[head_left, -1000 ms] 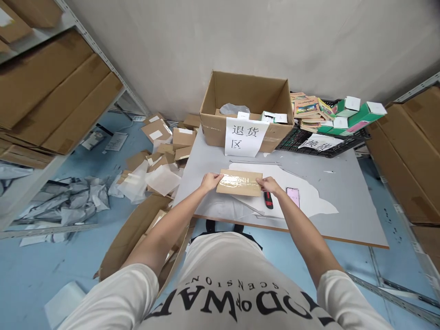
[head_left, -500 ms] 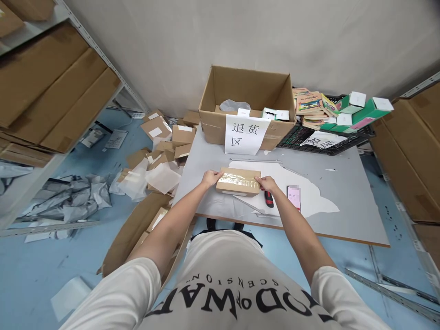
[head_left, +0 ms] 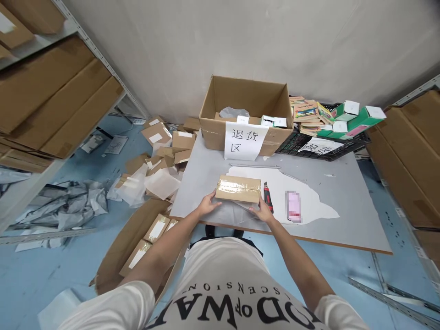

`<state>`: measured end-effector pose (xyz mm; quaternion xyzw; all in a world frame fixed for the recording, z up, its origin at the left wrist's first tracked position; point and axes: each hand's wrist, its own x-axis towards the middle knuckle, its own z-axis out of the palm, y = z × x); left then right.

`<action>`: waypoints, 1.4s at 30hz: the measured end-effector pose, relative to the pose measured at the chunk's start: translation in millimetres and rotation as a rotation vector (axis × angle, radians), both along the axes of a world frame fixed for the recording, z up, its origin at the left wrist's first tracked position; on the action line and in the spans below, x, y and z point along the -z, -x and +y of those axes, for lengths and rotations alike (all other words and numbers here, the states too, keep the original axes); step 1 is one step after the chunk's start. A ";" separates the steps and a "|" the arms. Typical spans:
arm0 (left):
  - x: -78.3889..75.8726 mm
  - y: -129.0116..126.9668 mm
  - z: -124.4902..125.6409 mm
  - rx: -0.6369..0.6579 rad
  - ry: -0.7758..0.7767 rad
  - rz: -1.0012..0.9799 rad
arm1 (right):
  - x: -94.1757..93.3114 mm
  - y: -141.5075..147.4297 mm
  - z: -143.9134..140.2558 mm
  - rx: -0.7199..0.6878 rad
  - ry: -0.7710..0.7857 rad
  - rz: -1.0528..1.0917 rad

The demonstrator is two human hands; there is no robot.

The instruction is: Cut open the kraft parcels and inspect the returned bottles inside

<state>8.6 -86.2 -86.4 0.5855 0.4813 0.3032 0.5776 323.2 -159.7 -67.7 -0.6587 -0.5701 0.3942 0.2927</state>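
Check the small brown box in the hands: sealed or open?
Sealed. Clear tape runs along the top of the small brown box, flaps flat; left hand and right hand hold its near corners.

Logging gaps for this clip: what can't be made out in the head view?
- Phone screen: blurred over.
- Parcel underside and contents: hidden by its taped top.
- Right hand fingertips: tucked under the parcel edge.
- Big carton contents: mostly hidden behind its front wall.
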 end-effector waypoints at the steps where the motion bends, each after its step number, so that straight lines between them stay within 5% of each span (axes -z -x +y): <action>1: 1.8 -3.0 -0.6 0.026 -0.020 0.003 | 0.4 4.6 -0.3 -0.013 0.002 -0.023; 7: -5.4 -10.8 6.3 0.030 -0.123 0.123 | -7.8 12.8 6.8 0.011 0.047 -0.144; 16: -57.9 -9.0 31.5 -0.015 -0.200 0.403 | -63.2 -7.6 45.7 -0.095 0.111 -0.354; 20: -68.1 -20.3 50.2 -0.095 -0.166 0.467 | -75.7 -10.3 67.2 -0.094 0.177 -0.428; 30: -33.3 -29.7 53.2 -0.176 0.096 0.277 | -40.3 -7.0 77.8 0.052 0.413 -0.329; 36: -12.9 -27.8 52.3 -0.162 0.170 0.120 | -29.6 -10.3 76.3 0.100 0.435 -0.236; 42: -8.0 -28.4 54.7 -0.150 0.170 0.097 | -28.2 -10.2 73.2 0.105 0.367 -0.264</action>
